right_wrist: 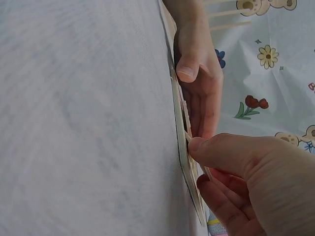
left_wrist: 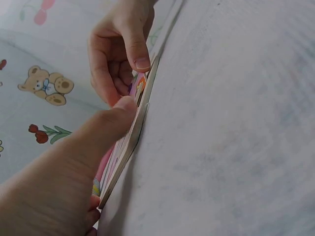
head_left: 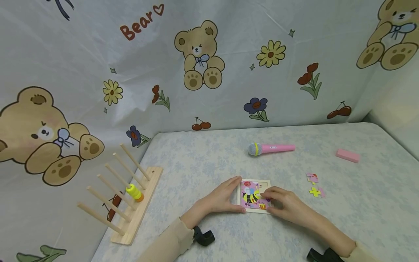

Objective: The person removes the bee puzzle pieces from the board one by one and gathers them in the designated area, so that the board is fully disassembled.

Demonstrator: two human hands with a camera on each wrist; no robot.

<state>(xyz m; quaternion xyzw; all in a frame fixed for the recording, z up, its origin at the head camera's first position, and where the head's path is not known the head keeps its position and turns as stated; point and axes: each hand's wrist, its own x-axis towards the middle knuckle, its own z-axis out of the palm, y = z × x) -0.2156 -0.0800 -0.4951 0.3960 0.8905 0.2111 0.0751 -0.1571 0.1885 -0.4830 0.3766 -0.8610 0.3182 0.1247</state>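
A small framed jigsaw puzzle (head_left: 251,197) with a bee picture lies on the table, its wooden rim pale. My left hand (head_left: 220,197) grips its left side, the thumb at the near edge and the fingers up at the far corner. Over the right part of the picture, my right hand (head_left: 290,206) pinches a thin puzzle piece (right_wrist: 207,172) between thumb and fingers. In the right wrist view this piece stands tilted, close over the frame. Most of its face is hidden by the fingers.
Several loose puzzle pieces (head_left: 315,191) lie right of the frame. Behind are a pink microphone (head_left: 276,148) and a pink block (head_left: 347,155). At the left stands a wooden peg rack (head_left: 131,222) with yellow and orange beads (head_left: 133,191) on one peg. A bear-print cloth (head_left: 229,105) hangs behind.
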